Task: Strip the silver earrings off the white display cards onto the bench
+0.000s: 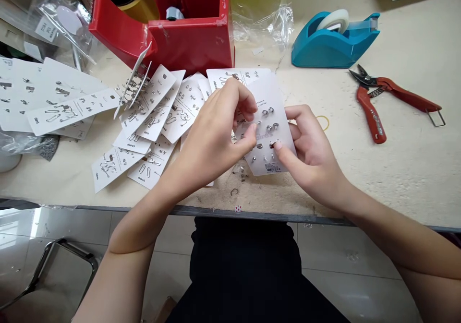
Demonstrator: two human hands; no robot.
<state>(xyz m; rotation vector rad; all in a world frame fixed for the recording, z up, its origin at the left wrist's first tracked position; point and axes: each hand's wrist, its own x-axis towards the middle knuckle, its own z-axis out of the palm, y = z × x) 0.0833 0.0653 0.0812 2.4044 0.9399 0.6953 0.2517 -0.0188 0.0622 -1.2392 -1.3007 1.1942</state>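
My right hand (313, 157) grips the right edge of a white earring card (279, 88), thumb on its face and fingers behind. Several small metal pieces, studs or backs, stick out of this card, and a barcode label sits near its bottom. Over the card's left side hovers my left hand (226, 119), its fingers curled and the thumb tip apart from them; nothing shows clearly between them. Loose little metal pieces (239, 172) lie on the table just below the card. Another printed card (219, 76) lies partly hidden behind my left hand.
Overlapping earring cards (153, 126) are spread at the left. Behind stand a red tape dispenser (194, 44) and a blue tape dispenser (334, 44). Red-handled cutters (374, 90) lie open at the right, and a rubber band (324, 121) is near my right hand. The table's front edge (252, 213) is close.
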